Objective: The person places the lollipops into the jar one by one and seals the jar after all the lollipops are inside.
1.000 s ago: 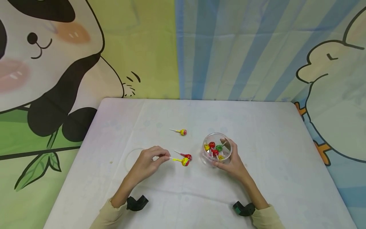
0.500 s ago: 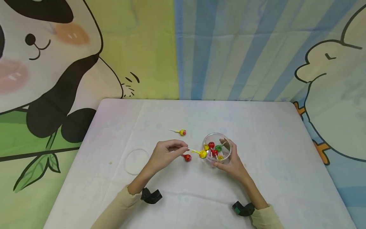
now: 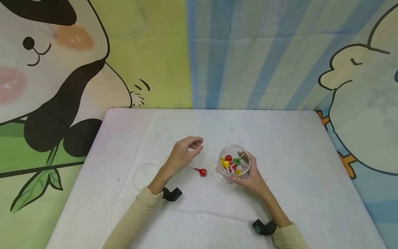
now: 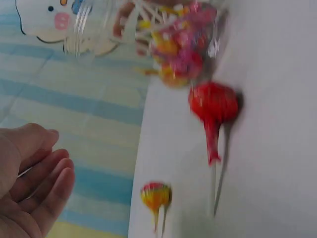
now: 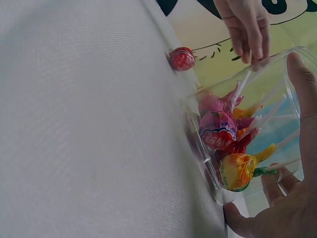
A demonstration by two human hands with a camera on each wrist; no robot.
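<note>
My right hand (image 3: 252,173) grips a clear round jar (image 3: 231,148) from its right side, thumb in front and fingers behind. Inside lie several wrapped lollipops (image 5: 237,168), red, pink, yellow and green, their sticks pointing towards the mouth. My left hand (image 3: 185,152) hovers to the jar's left, fingers loosely curved and nothing between them in the left wrist view. A red lollipop (image 3: 202,172) lies on the table between that hand and the jar. A yellow-and-red lollipop (image 4: 156,195) lies on the cloth farther back; in the head view the left hand hides it.
A thin clear ring, like a jar lid (image 3: 146,164), lies flat behind the left forearm. White cloth covers the table (image 3: 280,138), whose back edge meets a cartoon-printed curtain (image 3: 161,69). Each wrist bears a black camera mount (image 3: 264,227).
The left hand carried a yellow lollipop rightwards to the jar and let it go inside. It then moved back and left, over the farther lollipop. The right hand keeps holding the jar.
</note>
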